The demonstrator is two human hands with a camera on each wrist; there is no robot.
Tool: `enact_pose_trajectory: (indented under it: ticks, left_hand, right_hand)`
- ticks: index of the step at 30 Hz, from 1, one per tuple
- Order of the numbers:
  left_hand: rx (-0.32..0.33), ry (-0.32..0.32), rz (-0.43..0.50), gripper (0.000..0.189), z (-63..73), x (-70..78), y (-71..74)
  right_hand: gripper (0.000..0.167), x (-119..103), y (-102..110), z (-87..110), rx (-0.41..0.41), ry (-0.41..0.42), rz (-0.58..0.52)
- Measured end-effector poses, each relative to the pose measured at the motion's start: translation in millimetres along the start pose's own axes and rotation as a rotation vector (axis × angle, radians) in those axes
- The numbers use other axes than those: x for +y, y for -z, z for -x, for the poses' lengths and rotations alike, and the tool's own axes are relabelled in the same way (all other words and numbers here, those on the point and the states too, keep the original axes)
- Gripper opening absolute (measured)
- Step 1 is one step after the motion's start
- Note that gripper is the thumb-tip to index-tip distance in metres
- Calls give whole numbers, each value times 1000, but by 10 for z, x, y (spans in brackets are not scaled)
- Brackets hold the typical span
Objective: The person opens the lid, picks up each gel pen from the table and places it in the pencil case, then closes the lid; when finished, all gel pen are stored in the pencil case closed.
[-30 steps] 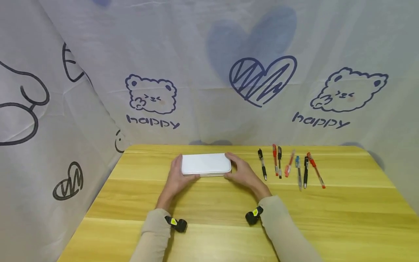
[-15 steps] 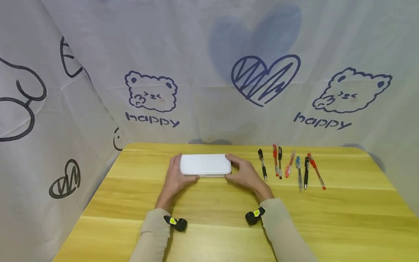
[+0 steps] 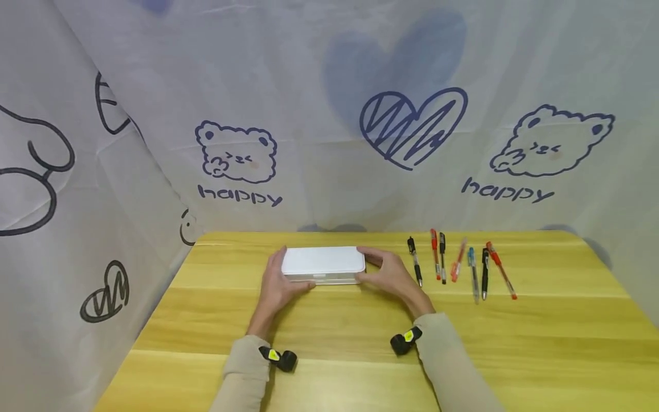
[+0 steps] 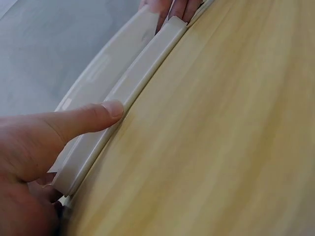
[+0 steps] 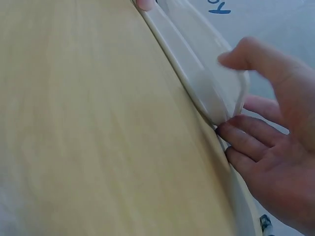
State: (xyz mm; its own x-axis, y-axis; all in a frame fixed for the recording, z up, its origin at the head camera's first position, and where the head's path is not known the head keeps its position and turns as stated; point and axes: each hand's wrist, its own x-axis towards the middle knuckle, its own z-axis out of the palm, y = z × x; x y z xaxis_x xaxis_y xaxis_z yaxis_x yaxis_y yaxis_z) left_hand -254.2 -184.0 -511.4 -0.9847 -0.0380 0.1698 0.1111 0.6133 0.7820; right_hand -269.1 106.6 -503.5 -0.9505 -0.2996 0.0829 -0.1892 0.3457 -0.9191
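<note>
The left hand [image 3: 276, 289] and right hand [image 3: 391, 277] grip opposite ends of a white case [image 3: 323, 261] at twelve o'clock; seven pens [image 3: 456, 269] lie at its three o'clock, beyond the right hand; printed cloth [image 3: 329, 189] hangs behind.

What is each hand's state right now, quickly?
Left hand: holding the white case by its left end.
Right hand: holding it by its right end.

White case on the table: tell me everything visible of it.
The white case is long and low with rounded corners, apparently plastic, with a small tab about midway along its front. It lies crosswise on the wood-grain table. Its lid looks partly raised at the near edge. The left hand and right hand hold its opposite ends.
</note>
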Motion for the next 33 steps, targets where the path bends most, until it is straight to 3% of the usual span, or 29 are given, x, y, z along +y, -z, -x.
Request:
enact_pose_trajectory:
  ticks: [4,8,16,19,24,28,33]
  left_hand:
    - [-2,58,37,126,-13,16,42]
    - [-22,95,85,132,-18,-10,113]
    - [-106,28,191,93,-37,-103,237]
    - [-100,18,167,88,-41,-106,240]
    - [-100,21,97,96,-42,-109,245]
    - [-115,18,67,100,-52,-130,259]
    - [-121,-35,24,96,-93,-191,323]
  right_hand:
    - [62,-31,13,-4,23,-61,-94]
    - [60,-20,-6,3,51,-91,-119]
    - [52,-6,-51,15,77,-86,-122]
    - [51,-3,-50,18,92,-81,-133]
    - [45,38,-34,21,54,-21,-200]
    - [56,34,-47,12,38,-10,-176]
    - [72,20,-89,-19,20,17,-133]
